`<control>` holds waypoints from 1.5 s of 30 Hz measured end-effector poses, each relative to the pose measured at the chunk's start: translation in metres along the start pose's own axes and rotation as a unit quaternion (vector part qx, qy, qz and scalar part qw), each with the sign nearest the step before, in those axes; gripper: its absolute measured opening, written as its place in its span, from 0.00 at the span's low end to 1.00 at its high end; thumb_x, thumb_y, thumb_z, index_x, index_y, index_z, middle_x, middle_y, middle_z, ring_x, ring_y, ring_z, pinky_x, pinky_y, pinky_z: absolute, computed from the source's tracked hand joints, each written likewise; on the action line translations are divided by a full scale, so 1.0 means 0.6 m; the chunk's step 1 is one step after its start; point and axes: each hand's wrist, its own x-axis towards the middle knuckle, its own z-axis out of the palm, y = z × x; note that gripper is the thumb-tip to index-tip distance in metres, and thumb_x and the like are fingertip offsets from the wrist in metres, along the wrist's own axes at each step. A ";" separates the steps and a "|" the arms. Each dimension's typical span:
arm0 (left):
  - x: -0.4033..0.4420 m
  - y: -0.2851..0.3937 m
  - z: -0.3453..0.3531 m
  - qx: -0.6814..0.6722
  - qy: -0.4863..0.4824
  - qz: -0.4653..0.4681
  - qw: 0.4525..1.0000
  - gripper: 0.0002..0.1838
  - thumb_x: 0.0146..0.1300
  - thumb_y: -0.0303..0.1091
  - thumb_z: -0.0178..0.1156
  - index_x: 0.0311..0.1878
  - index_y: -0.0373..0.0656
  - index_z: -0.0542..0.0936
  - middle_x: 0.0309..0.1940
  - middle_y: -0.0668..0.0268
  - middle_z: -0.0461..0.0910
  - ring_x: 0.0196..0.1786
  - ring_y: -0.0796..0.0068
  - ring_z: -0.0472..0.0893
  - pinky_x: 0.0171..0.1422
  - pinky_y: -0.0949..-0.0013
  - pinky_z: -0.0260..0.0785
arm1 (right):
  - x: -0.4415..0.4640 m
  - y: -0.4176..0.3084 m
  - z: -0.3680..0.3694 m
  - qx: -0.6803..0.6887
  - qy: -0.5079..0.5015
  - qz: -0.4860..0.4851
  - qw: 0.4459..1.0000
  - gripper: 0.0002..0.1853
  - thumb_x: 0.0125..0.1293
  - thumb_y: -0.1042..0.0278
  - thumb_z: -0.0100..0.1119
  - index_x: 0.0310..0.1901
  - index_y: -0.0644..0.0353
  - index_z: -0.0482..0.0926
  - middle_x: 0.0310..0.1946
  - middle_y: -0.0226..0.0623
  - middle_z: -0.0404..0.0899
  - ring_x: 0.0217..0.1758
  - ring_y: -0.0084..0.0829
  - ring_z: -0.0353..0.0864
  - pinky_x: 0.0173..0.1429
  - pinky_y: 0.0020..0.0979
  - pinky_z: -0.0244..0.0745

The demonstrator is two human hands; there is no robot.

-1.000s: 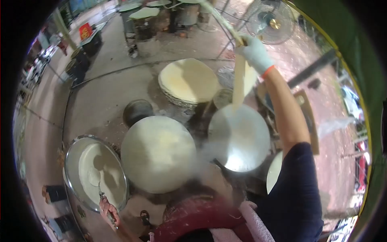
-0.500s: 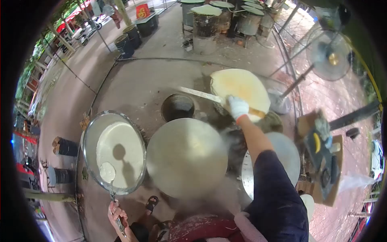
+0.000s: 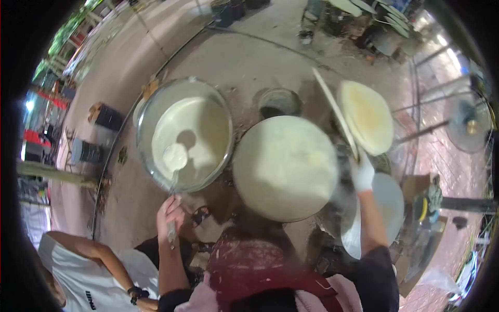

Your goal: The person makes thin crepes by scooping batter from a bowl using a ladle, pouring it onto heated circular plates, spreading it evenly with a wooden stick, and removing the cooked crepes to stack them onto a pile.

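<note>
My left hand (image 3: 170, 214) grips the handle of a ladle (image 3: 175, 156) whose round bowl rests in creamy batter (image 3: 208, 122). The batter fills a wide metal basin (image 3: 149, 112) at the left. My right hand (image 3: 362, 174), in a white glove, is closed around the lower end of a long flat stick (image 3: 332, 101) pointing up and away. Just beyond that hand lies a large round flatbread (image 3: 368, 117), pale with a browned middle. A big round griddle (image 3: 285, 169) stands between my hands, its top pale and blurred; I cannot tell whether batter coats it.
A pale round metal surface (image 3: 390, 205) is under my right forearm. Behind the griddle is a dark round pot (image 3: 280, 102). A person in a white shirt (image 3: 99, 273) is at lower left. A fan (image 3: 470, 125) stands at right, above a cardboard box (image 3: 423, 247).
The view has turned, shifting the basin and griddle up and rightward. My right hand has come back from over the flatbread, and the stick has swung more upright. A white-shirted person has entered view.
</note>
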 end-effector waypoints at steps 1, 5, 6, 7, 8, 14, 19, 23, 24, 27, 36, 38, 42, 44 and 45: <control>0.013 0.016 -0.024 0.076 0.026 -0.002 0.997 0.11 0.74 0.37 0.45 0.38 0.42 0.72 0.15 0.78 0.61 0.11 0.86 0.59 0.15 0.77 0.52 | -0.065 0.003 0.006 0.055 0.018 -0.024 0.998 0.25 0.66 0.60 0.59 0.64 0.56 0.72 0.56 0.50 0.78 0.56 0.43 0.80 0.59 0.36 0.74; 0.138 0.049 -0.147 0.506 0.095 -0.027 0.857 0.11 0.71 0.34 0.46 0.36 0.40 0.74 0.19 0.66 0.74 0.17 0.66 0.75 0.20 0.65 0.66 | -0.326 -0.107 -0.001 0.129 -0.032 0.087 0.987 0.28 0.65 0.66 0.62 0.65 0.65 0.69 0.61 0.45 0.75 0.61 0.35 0.76 0.64 0.33 0.70; 0.168 0.059 -0.172 0.668 0.057 0.052 0.740 0.10 0.70 0.32 0.46 0.37 0.38 0.74 0.22 0.60 0.76 0.23 0.59 0.77 0.26 0.60 0.68 | -0.378 -0.112 0.011 0.053 -0.040 0.047 0.997 0.28 0.64 0.69 0.64 0.64 0.68 0.70 0.61 0.44 0.75 0.62 0.32 0.75 0.65 0.32 0.69; 0.194 0.069 -0.195 0.798 0.015 0.127 0.589 0.09 0.68 0.31 0.47 0.38 0.37 0.74 0.25 0.54 0.78 0.28 0.53 0.80 0.31 0.56 0.71 | -0.440 -0.114 0.048 0.201 0.000 0.122 0.972 0.27 0.62 0.73 0.64 0.63 0.71 0.70 0.61 0.45 0.74 0.62 0.31 0.74 0.65 0.31 0.68; 0.220 0.084 -0.204 0.890 -0.032 0.198 0.410 0.09 0.66 0.30 0.47 0.39 0.35 0.74 0.28 0.47 0.80 0.34 0.46 0.82 0.36 0.51 0.73 | -0.470 -0.168 0.049 0.221 -0.015 0.168 0.961 0.28 0.61 0.77 0.64 0.63 0.73 0.69 0.62 0.47 0.74 0.63 0.30 0.73 0.66 0.31 0.68; 0.435 0.074 -0.177 0.884 -0.105 0.151 0.430 0.13 0.67 0.36 0.49 0.37 0.35 0.77 0.32 0.44 0.80 0.37 0.40 0.79 0.43 0.46 0.69 | -0.529 -0.284 0.106 0.239 -0.038 0.267 0.933 0.29 0.58 0.80 0.65 0.63 0.71 0.70 0.61 0.45 0.75 0.61 0.30 0.76 0.65 0.30 0.69; 0.558 0.097 -0.278 0.863 -0.192 0.073 0.461 0.16 0.69 0.40 0.50 0.33 0.36 0.76 0.22 0.50 0.77 0.26 0.52 0.78 0.33 0.52 0.69 | -0.533 -0.283 0.139 0.171 -0.070 0.248 0.951 0.30 0.57 0.75 0.67 0.63 0.64 0.72 0.57 0.43 0.79 0.57 0.29 0.80 0.61 0.28 0.72; 0.467 0.107 -0.308 0.803 -0.162 -0.130 0.558 0.20 0.73 0.47 0.48 0.32 0.40 0.75 0.15 0.65 0.70 0.17 0.71 0.71 0.20 0.61 0.63 | -0.557 -0.291 0.181 0.189 -0.153 0.267 0.932 0.29 0.57 0.69 0.69 0.62 0.59 0.74 0.54 0.43 0.81 0.53 0.29 0.82 0.58 0.28 0.74; 0.443 0.098 -0.338 0.688 -0.140 -0.206 0.681 0.19 0.72 0.47 0.50 0.32 0.41 0.75 0.16 0.67 0.67 0.17 0.74 0.68 0.20 0.63 0.60 | -0.560 -0.306 0.191 0.196 -0.171 0.236 0.936 0.29 0.57 0.68 0.69 0.62 0.58 0.74 0.54 0.43 0.81 0.53 0.29 0.82 0.58 0.28 0.74; 0.355 0.040 -0.402 0.365 -0.098 -0.347 0.858 0.19 0.72 0.52 0.50 0.36 0.45 0.75 0.15 0.74 0.61 0.14 0.82 0.60 0.18 0.71 0.53 | -0.616 -0.295 0.264 0.211 -0.234 0.251 0.915 0.26 0.64 0.59 0.62 0.62 0.56 0.74 0.55 0.45 0.80 0.55 0.33 0.82 0.59 0.31 0.74; 0.138 -0.074 -0.248 -0.198 -0.147 -0.296 0.923 0.28 0.77 0.53 0.34 0.39 0.38 0.73 0.10 0.76 0.57 0.07 0.81 0.55 0.22 0.74 0.59 | -0.678 -0.326 0.246 0.269 -0.292 0.012 0.918 0.21 0.70 0.59 0.54 0.61 0.59 0.75 0.53 0.50 0.80 0.57 0.37 0.80 0.62 0.30 0.70; 0.099 -0.031 -0.184 -0.195 -0.175 -0.306 0.915 0.27 0.77 0.53 0.34 0.40 0.38 0.72 0.10 0.75 0.57 0.07 0.81 0.55 0.19 0.76 0.58 | -0.673 -0.331 0.230 0.242 -0.264 -0.034 0.933 0.20 0.70 0.61 0.55 0.60 0.61 0.75 0.53 0.50 0.80 0.58 0.39 0.79 0.62 0.31 0.70; 0.053 0.079 -0.088 -0.196 -0.228 -0.290 0.908 0.21 0.77 0.50 0.38 0.46 0.41 0.73 0.11 0.78 0.55 0.08 0.84 0.54 0.14 0.76 0.49 | -0.635 -0.389 0.164 0.323 -0.261 0.064 0.907 0.21 0.70 0.60 0.56 0.61 0.61 0.74 0.53 0.51 0.79 0.58 0.43 0.79 0.61 0.33 0.71; 0.021 0.153 -0.015 0.015 -0.265 -0.182 0.947 0.20 0.77 0.50 0.39 0.47 0.43 0.73 0.11 0.78 0.55 0.07 0.84 0.53 0.13 0.78 0.48 | -0.606 -0.417 0.125 0.284 -0.197 -0.017 0.938 0.23 0.68 0.61 0.58 0.62 0.60 0.73 0.52 0.51 0.80 0.55 0.42 0.81 0.58 0.33 0.73; 0.008 0.185 0.022 0.120 -0.281 -0.120 0.945 0.19 0.77 0.50 0.40 0.47 0.44 0.73 0.10 0.78 0.55 0.07 0.84 0.52 0.13 0.79 0.47 | -0.592 -0.425 0.110 0.286 -0.167 -0.046 0.943 0.24 0.68 0.61 0.59 0.62 0.60 0.73 0.51 0.51 0.80 0.55 0.42 0.81 0.58 0.33 0.74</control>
